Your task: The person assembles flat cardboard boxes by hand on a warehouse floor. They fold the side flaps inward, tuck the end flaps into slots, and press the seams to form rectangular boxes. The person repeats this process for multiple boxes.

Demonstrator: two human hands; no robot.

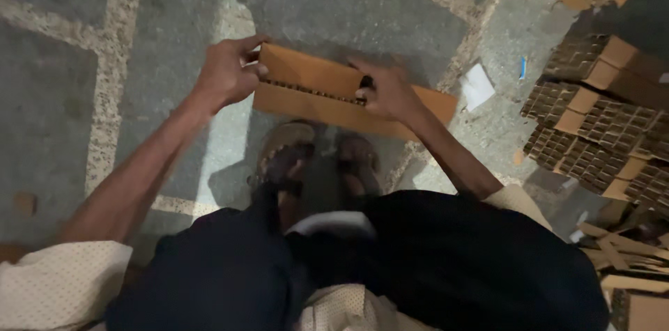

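Both hands grip a folded cardboard piece [327,90] above the stone floor [334,3]. The left hand [226,74] closes on its left end. The right hand [387,90] pinches its middle.

That long flat brown corrugated cardboard piece [327,90] is plain matt kraft, smooth on the faces, with the ribbed fluting showing rough along the cut edge. Same stuff in the stacked brown corrugated cardboard pieces [599,129] on the side, lots of raw fluted ends. The grey stone floor [334,3] looks rough and dull, with speckled, grainy pale strips. The brown sandals [317,157] look like worn matt leather, hard to tell.
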